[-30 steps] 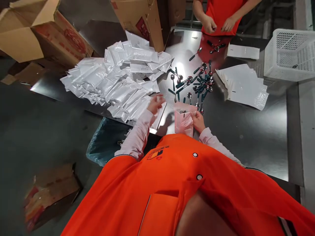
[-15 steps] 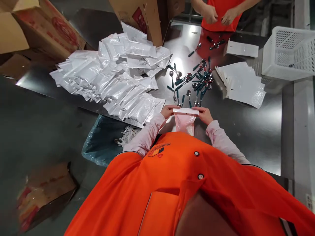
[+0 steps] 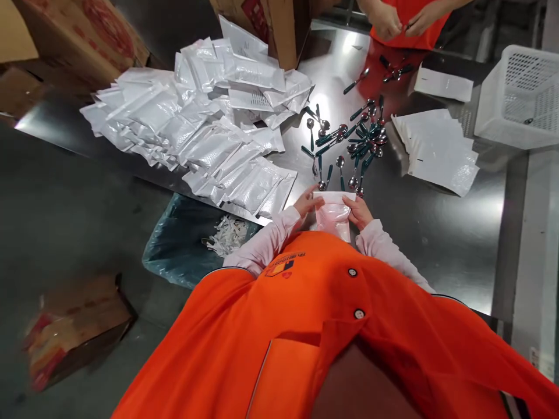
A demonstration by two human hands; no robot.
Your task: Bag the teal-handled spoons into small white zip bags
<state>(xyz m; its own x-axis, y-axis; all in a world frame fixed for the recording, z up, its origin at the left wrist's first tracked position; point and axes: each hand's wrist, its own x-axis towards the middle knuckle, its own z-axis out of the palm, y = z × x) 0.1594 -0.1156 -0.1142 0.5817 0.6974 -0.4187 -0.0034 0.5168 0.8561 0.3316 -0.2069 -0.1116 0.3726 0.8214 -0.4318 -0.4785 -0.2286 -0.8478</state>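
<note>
A white bubble mailer [image 3: 334, 215] lies at the table's near edge, close to my chest, tinted pink by light off my orange shirt. My left hand [image 3: 307, 202] grips its upper left side, fingers over the flap end. On the upper right corner, my right hand [image 3: 358, 210] is closed with the thumb on top. Just beyond the mailer, spoons with dark green handles [image 3: 367, 139] lie in a loose heap, several of them scattered toward me. Whether anything is inside the mailer I cannot tell.
A large pile of filled white mailers [image 3: 196, 116] covers the table's left side. Flat mailers [image 3: 441, 151] are stacked at right, near a white plastic basket [image 3: 498, 110]. A bin with a blue liner [image 3: 163, 250] holds paper strips. Across the table are a co-worker's hands [image 3: 404, 23].
The mailer's flap strip, folded across the top before, now lies flatter against it. Both hands have shifted down along the sides. The whole view has also moved slightly.
</note>
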